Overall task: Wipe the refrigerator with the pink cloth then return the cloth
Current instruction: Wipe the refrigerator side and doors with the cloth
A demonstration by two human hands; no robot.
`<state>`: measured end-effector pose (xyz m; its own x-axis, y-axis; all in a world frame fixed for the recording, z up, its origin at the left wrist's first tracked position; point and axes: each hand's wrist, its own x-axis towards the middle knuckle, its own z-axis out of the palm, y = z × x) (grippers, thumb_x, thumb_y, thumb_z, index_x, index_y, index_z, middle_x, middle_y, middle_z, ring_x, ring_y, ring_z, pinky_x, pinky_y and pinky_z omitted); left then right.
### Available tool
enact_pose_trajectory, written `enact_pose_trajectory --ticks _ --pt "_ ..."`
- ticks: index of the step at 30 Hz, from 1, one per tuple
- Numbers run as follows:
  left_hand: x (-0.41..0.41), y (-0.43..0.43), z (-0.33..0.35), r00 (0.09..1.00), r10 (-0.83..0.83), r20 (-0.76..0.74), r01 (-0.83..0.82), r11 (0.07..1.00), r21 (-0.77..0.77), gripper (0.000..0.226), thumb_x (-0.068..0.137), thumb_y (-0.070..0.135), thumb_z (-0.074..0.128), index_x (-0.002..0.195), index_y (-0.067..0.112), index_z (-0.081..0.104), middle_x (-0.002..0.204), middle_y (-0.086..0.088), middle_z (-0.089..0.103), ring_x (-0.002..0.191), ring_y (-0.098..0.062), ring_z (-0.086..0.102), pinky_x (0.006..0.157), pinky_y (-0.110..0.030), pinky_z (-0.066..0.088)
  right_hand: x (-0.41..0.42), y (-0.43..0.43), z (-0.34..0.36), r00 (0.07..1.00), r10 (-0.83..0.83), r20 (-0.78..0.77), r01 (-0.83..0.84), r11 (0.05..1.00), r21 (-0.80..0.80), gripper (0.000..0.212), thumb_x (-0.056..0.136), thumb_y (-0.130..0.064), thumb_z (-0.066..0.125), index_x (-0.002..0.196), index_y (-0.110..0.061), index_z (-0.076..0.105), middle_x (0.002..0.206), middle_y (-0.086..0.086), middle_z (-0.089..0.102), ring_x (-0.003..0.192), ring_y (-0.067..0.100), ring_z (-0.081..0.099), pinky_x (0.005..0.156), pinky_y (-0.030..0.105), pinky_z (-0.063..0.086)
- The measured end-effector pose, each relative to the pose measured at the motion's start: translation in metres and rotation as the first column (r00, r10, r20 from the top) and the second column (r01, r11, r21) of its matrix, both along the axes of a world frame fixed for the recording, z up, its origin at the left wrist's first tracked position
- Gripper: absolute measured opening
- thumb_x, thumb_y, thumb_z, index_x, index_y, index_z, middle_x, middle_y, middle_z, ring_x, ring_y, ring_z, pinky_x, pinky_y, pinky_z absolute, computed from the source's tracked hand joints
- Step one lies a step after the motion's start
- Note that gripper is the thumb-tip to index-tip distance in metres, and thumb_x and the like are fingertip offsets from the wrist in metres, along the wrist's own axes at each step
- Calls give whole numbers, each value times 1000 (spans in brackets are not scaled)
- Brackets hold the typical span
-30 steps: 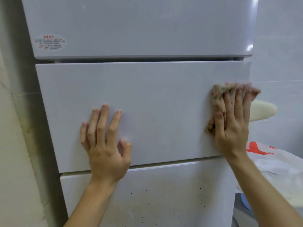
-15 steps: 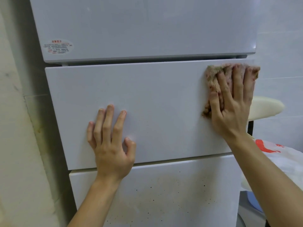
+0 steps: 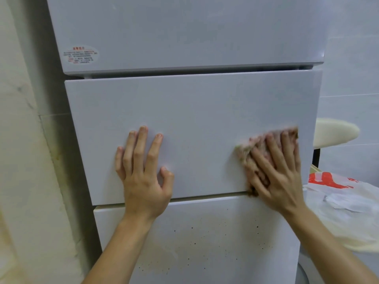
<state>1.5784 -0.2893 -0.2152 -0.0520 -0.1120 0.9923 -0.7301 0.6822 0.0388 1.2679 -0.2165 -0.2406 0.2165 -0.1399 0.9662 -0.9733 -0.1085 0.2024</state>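
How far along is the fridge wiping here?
Looks done: the middle door shows no specks. In hand: the right hand presses the pink cloth on its lower right; the left hand rests on it. Left: brown specks on the bottom door, then returning the cloth.

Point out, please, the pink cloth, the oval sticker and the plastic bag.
pink cloth (image 3: 246,149), head view, near its left edge
oval sticker (image 3: 81,55), head view, middle
plastic bag (image 3: 324,179), head view, red print

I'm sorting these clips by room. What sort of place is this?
Probably a home kitchen or utility corner: a white refrigerator with three stacked doors stands against a pale tiled wall, with a red-printed white plastic bag beside it.
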Motion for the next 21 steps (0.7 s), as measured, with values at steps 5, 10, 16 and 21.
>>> enact_pose_trajectory --ticks 5,10,16,21 --pt "10 -2 3 999 13 50 -14 1000 8 66 92 33 54 155 17 46 170 -10 28 160 -29 17 129 -54 8 27 -20 86 966 -3 257 49 984 -171 52 110 -47 43 157 -23 48 169 19 28 156 48 18 126 68 12" --pt "12 -4 3 999 27 23 -27 1000 2 63 93 35 51 153 17 49 169 -11 29 159 -30 19 128 -56 10 74 -30 81 945 33 326 35 979 -200 47 113 -39 40 156 -22 48 168 19 29 156 50 19 127 65 15" --pt "13 -4 2 998 52 38 -52 999 -7 63 92 31 50 154 16 50 169 -13 30 159 -33 20 128 -57 12 96 -21 -25 997 31 70 -31 1000 4 49 109 -39 46 156 -27 46 168 13 31 158 43 21 127 59 19" --pt "18 -4 2 995 78 62 -78 997 -3 65 92 35 51 155 19 47 170 -11 28 159 -33 18 126 -60 12 72 -17 -21 993 12 -118 -11 1000 9 52 101 -43 64 150 -30 54 164 11 41 156 38 30 127 56 23"
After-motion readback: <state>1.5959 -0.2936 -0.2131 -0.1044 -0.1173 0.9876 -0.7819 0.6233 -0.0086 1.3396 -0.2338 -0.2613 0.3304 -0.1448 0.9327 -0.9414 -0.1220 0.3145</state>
